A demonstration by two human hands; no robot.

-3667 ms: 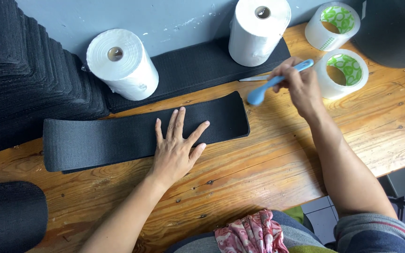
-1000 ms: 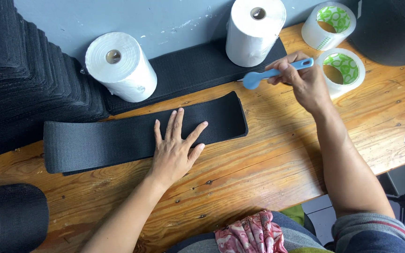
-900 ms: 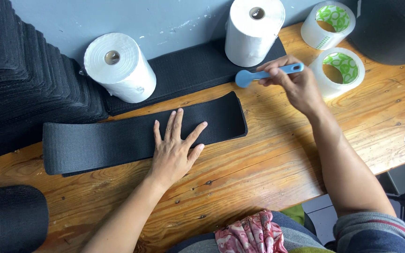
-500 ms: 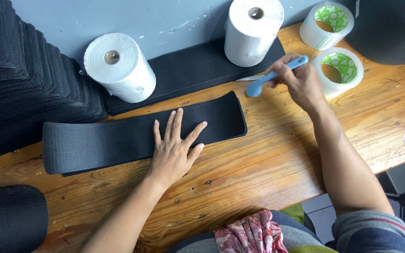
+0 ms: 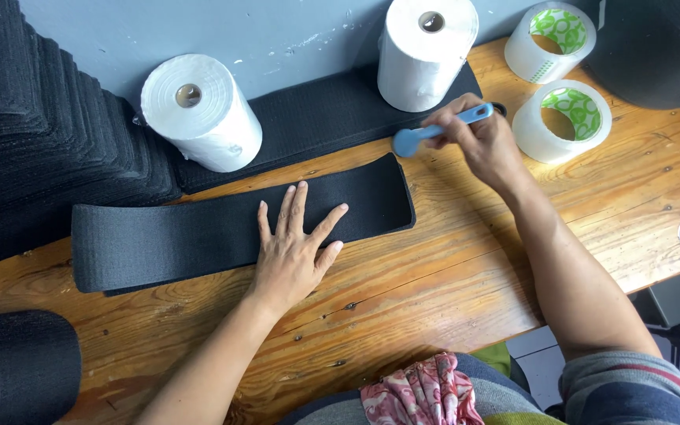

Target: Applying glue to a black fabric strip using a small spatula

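A long black fabric strip (image 5: 175, 232) lies flat across the wooden table (image 5: 450, 291). My left hand (image 5: 297, 252) rests palm down on it with the fingers spread, near its right half. My right hand (image 5: 478, 142) grips a blue-handled tool (image 5: 434, 132) above the table, just past the strip's right end; the tool's rounded blue end points left. I cannot tell what kind of tool it is.
Two white paper rolls (image 5: 198, 110) (image 5: 425, 51) stand on another black strip (image 5: 332, 114) by the blue wall. Two tape rolls (image 5: 560, 118) (image 5: 551, 39) sit at the right. A stack of black fabric (image 5: 33, 134) fills the left; a black roll (image 5: 13, 366) lies bottom left.
My right hand has swung the blue tool back and forth near the strip's right end, now tipped lower to the left. My left hand has stayed flat on the strip.
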